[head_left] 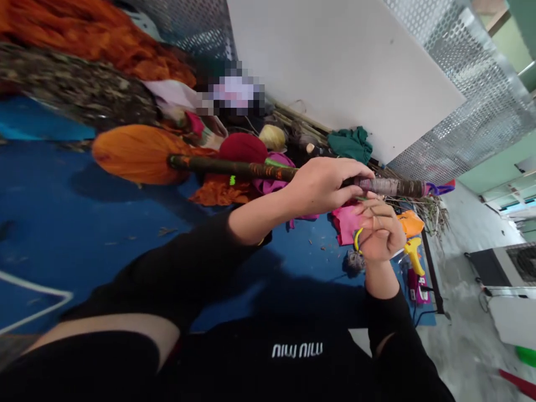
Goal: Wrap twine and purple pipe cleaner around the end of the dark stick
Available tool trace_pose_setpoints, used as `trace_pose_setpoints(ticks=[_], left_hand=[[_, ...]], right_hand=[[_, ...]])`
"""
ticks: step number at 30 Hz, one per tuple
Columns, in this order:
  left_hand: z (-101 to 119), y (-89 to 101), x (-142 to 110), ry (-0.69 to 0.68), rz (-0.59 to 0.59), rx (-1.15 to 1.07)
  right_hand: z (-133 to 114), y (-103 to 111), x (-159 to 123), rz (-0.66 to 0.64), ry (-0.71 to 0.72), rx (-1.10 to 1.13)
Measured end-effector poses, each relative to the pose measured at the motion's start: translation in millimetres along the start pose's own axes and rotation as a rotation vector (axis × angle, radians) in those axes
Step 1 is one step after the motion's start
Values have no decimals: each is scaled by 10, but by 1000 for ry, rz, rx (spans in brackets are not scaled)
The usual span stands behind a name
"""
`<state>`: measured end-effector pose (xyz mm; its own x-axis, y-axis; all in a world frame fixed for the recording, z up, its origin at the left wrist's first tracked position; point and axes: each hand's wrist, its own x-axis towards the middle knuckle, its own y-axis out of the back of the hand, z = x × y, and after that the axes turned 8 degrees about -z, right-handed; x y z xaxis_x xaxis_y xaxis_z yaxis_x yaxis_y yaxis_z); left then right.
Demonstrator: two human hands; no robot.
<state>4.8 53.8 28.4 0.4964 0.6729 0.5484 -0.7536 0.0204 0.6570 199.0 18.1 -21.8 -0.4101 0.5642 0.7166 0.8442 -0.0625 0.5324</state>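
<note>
A long stick (234,167) wrapped in dark, brownish and greyish bands runs across the view above the blue table. Its left end meets a rounded bundle of orange cloth (134,153); purple and red strands (439,188) hang at its right end. My left hand (320,181) is closed round the stick right of its middle. Just below the stick, my right hand (381,229) has its fingers curled together, close to the left fingertips. Whatever lies between those fingers is too small to make out. A yellow curved piece (358,241) shows beside the right palm, partly hidden.
The blue table (138,234) bears pink cloth (347,223), a grey tangled ball (354,261), a yellow glue gun (414,255) and a magenta box (417,286) near its right edge. Cloths, a dark red ball (243,149) and twigs lie behind, before a white board (335,72).
</note>
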Motion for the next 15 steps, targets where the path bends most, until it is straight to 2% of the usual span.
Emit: trace_pose_setpoints(ticks=[3,4,6,9,12,15], left_hand=[[27,-80,-7,9,-6,99],[32,-115,-11,5,-6,132],[30,-184,-20,-10,-3,180],[-3,-257,-34,-54,14,198],[-41,-267,-35,-83,18,185],[-42,-230,-24,-46,-17,171]], right_hand=[[-48,-44,-48,241,41,-61],[-90,-55,-53,268,45,-128],[-183,-71,-45,273,65,-285],[-285,-86,2,233,171,-460],[-335,-87,69,190,272,-523],[-389,-23,145,138,324,-560]])
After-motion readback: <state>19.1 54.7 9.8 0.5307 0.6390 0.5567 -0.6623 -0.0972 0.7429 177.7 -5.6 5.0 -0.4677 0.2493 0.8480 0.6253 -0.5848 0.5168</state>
